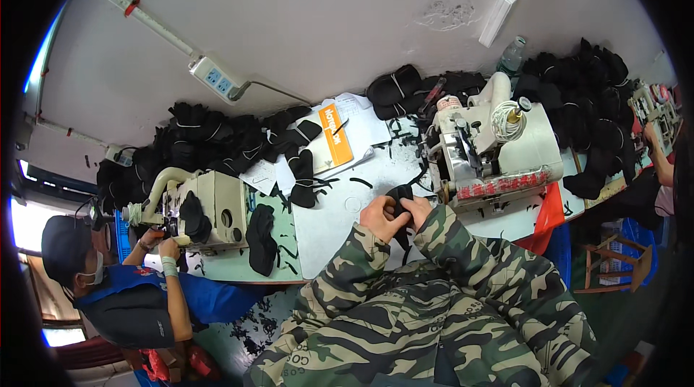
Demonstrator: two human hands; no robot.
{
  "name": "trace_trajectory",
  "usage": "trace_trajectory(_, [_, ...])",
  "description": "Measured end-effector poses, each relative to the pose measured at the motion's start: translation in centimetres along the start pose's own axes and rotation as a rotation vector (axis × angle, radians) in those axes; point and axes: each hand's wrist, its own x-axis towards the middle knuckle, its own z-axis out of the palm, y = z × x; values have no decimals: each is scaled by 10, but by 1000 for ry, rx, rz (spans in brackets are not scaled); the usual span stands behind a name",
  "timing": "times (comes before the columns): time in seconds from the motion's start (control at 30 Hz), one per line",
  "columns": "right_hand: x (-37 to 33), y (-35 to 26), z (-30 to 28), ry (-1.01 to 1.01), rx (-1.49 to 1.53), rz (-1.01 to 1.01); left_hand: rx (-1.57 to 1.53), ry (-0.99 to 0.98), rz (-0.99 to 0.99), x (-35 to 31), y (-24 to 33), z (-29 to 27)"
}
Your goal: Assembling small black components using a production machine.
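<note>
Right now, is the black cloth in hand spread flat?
No, gathered: the black cloth shows only as a narrow bundle between the left hand and right hand.

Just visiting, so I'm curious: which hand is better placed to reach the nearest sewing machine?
Likely the right hand: it's closer to the sewing machine than the left hand; both hold black fabric.

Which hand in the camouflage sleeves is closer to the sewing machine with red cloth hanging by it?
Right. The right hand is just left of the sewing machine; the left hand is farther left, with both hands on the black cloth.
</note>
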Motion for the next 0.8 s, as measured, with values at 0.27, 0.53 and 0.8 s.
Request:
trace_trajectory(0.27, [12,28,-10,-134,55,-316,-46,78,-41,1,3,12])
trace_trajectory(0.53, [0,18,-10,-237,177,-125,-636,-236,-128,0,-29,-3])
trace_trajectory(0.8, [8,34,-18,-232,-178,-315,-629,-299,-149,-2,-54,-3])
